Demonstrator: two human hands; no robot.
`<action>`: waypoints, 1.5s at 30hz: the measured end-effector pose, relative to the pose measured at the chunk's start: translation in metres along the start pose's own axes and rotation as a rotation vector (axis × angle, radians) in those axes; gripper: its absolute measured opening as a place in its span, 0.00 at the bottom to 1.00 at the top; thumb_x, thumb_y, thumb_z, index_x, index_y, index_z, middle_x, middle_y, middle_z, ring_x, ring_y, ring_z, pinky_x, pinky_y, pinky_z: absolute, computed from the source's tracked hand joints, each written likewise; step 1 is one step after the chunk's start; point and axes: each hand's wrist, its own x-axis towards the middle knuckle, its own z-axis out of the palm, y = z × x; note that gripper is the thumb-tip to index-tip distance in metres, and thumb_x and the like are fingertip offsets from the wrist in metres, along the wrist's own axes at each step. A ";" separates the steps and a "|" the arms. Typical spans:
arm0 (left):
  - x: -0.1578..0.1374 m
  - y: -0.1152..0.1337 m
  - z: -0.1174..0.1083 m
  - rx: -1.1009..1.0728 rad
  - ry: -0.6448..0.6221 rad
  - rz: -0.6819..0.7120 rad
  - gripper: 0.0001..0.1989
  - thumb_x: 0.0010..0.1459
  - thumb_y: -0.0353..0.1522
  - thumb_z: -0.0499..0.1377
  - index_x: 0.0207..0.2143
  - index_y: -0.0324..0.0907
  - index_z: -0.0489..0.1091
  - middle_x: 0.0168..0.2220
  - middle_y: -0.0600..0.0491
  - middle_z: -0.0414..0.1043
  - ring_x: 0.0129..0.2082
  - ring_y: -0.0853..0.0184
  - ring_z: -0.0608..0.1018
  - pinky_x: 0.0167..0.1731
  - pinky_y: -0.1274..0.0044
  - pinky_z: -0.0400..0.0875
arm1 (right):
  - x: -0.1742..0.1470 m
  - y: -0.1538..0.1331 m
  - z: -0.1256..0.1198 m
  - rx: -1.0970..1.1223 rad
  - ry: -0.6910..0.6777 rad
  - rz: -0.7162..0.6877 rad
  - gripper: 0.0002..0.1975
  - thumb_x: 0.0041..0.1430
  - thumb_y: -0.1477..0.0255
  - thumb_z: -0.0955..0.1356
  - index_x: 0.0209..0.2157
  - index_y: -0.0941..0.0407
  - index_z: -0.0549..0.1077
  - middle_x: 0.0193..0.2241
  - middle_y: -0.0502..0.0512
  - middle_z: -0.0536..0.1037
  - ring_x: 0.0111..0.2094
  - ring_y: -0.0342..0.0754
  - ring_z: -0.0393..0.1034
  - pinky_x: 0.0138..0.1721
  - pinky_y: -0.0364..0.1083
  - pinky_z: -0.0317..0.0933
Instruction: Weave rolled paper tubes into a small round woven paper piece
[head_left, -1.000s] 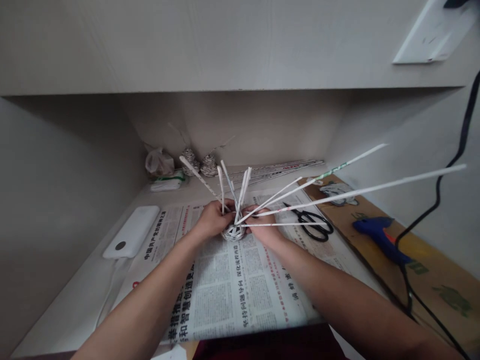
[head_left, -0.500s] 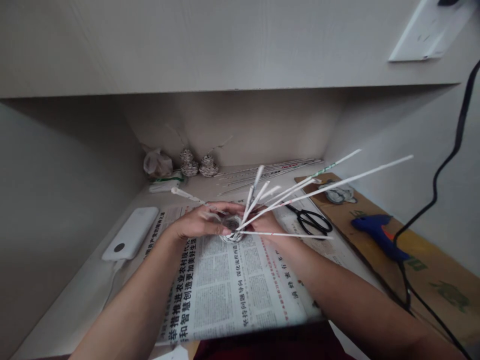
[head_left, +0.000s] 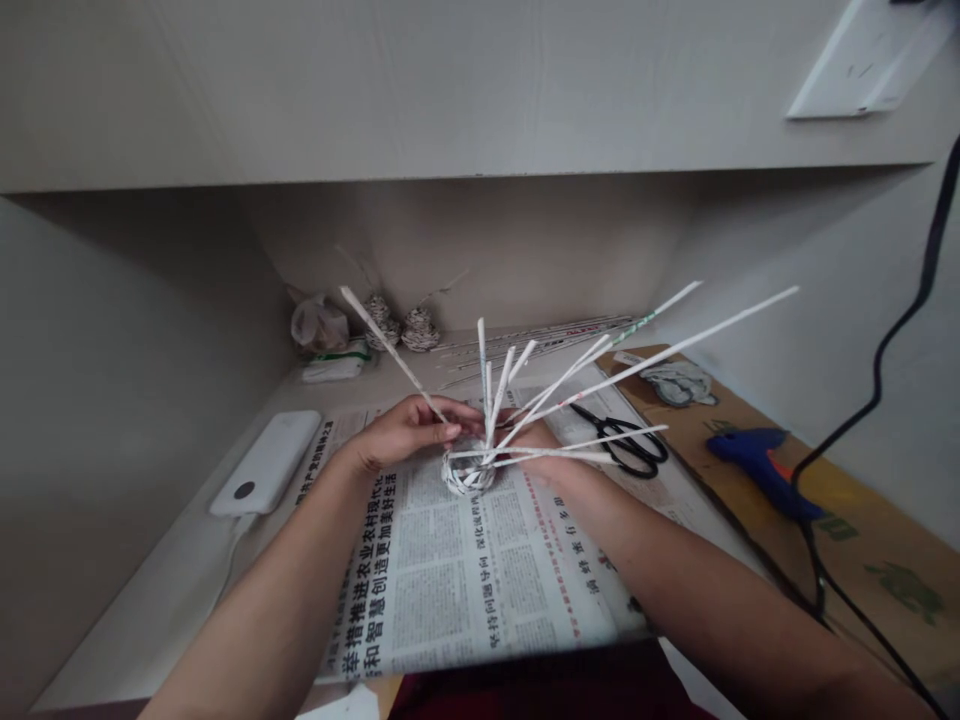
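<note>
A small round woven piece of rolled newspaper, like a little basket point(head_left: 469, 474), sits just above the newspaper, with several long paper tubes point(head_left: 504, 385) fanning up and to the right. My left hand point(head_left: 409, 430) is at its far left side, thumb and fingers closed on a paper tube point(head_left: 394, 350) that slants up to the left. On the right side, my right hand point(head_left: 536, 438) grips the woven basket from behind; the tubes partly hide its fingers. One tube crosses the basket's opening.
Newspaper point(head_left: 450, 590) covers the desk. Black scissors point(head_left: 630, 445) lie right of my hands, near cardboard point(head_left: 847, 540) bearing a blue glue gun point(head_left: 754, 465). A white power bank point(head_left: 266, 463) is at left. Woven gourds point(head_left: 420, 330) and loose paper tubes point(head_left: 540, 342) lie behind.
The woven basket has turned and tilted, and its tubes have swung. The left tube now stands steeper. My left thumb has moved from the near rim to this tube.
</note>
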 end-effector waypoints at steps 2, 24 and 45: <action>0.003 -0.003 0.002 0.064 0.098 0.019 0.16 0.52 0.37 0.66 0.42 0.41 0.78 0.41 0.45 0.81 0.37 0.64 0.81 0.40 0.71 0.74 | -0.001 -0.002 -0.002 0.001 -0.036 0.013 0.10 0.39 0.67 0.76 0.25 0.56 0.77 0.24 0.53 0.80 0.27 0.49 0.75 0.33 0.49 0.71; 0.021 -0.025 0.025 0.679 0.778 0.202 0.10 0.51 0.23 0.59 0.33 0.41 0.78 0.36 0.49 0.80 0.40 0.61 0.79 0.46 0.71 0.72 | -0.016 -0.018 0.005 -0.061 -0.095 -0.133 0.14 0.48 0.70 0.74 0.39 0.53 0.76 0.35 0.51 0.82 0.40 0.51 0.77 0.45 0.50 0.70; 0.017 -0.019 0.039 0.895 0.617 0.385 0.14 0.49 0.20 0.55 0.30 0.41 0.77 0.36 0.49 0.77 0.37 0.62 0.79 0.40 0.74 0.75 | -0.028 -0.025 0.004 -0.562 -0.092 -0.332 0.12 0.55 0.72 0.70 0.43 0.52 0.77 0.34 0.50 0.81 0.34 0.47 0.74 0.36 0.44 0.67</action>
